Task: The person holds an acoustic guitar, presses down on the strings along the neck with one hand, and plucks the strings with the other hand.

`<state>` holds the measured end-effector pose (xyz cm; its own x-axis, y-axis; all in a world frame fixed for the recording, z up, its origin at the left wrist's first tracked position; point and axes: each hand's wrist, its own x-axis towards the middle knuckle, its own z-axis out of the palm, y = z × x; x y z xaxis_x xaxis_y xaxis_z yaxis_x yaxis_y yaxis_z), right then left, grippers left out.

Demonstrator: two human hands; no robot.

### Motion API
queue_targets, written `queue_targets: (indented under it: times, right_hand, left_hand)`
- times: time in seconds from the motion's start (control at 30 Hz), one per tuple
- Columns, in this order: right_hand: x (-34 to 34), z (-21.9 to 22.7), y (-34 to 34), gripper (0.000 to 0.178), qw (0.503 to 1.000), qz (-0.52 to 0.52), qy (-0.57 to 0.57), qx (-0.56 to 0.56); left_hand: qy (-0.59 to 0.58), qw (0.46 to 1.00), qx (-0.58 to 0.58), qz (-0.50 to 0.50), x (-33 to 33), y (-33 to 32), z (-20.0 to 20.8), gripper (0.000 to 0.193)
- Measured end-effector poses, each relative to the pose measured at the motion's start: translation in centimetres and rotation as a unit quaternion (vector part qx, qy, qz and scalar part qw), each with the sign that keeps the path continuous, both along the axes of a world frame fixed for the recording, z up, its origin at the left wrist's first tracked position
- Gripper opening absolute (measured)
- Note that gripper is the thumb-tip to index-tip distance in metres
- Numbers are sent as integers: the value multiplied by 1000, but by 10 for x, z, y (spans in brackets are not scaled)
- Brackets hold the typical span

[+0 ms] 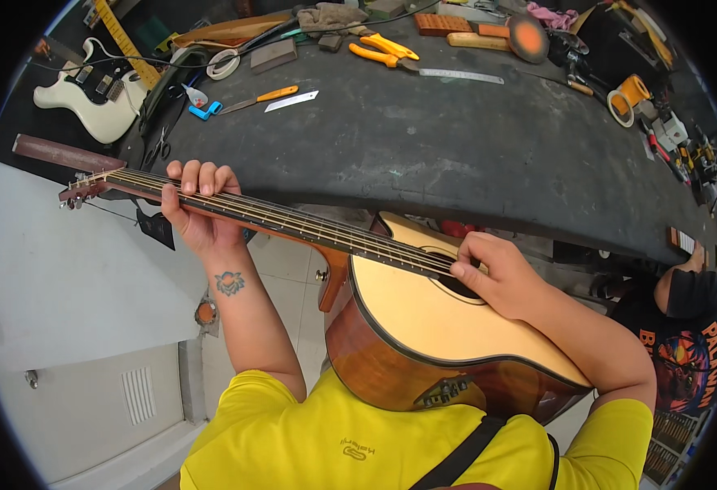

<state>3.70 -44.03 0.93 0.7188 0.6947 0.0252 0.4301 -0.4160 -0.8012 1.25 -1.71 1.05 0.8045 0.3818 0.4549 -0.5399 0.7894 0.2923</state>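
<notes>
Both hands hold the acoustic guitar (pixel 448 327): left hand (pixel 199 214) wrapped around its neck, right hand (pixel 493 273) curled over the strings.

The person wears a bright yellow short-sleeved shirt (pixel 293 433) that fills the lower middle of the frame, its sleeves ending above the elbows and leaving both forearms bare. A small outline logo (pixel 357 448) in a darker yellow sits on the cloth at the bottom centre. A black strap (pixel 456 457) runs diagonally over the shirt at the lower right. On the inner side of the forearm at centre left is a small round tattoo (pixel 229 282) in blue-green with an orange middle. The left hand (pixel 198 208) and right hand (pixel 493 273) are bare, with no rings, watch or gloves showing.
</notes>
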Motion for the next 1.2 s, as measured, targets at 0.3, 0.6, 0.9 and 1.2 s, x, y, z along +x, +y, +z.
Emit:
queue_targets:
  times: [0.3,0.6,0.9,1.2]
  right_hand:
    - [7,-6,-4,31,997,-66,-5,30]
    - [2,8,-1,35,988,31,-149,-30]
    - [3,9,1,23,1000,8,-10,-6]
    - [5,-4,-1,32,994,-12,111,12]
  left_hand:
    - [27,998,21,43,-5,-9,8,32]
    - [-14,997,38,-64,1,10,0,25]
    - [-12,995,69,-67,-4,9,4,23]
    - [-108,985,63,-117,1,7,-8,37]
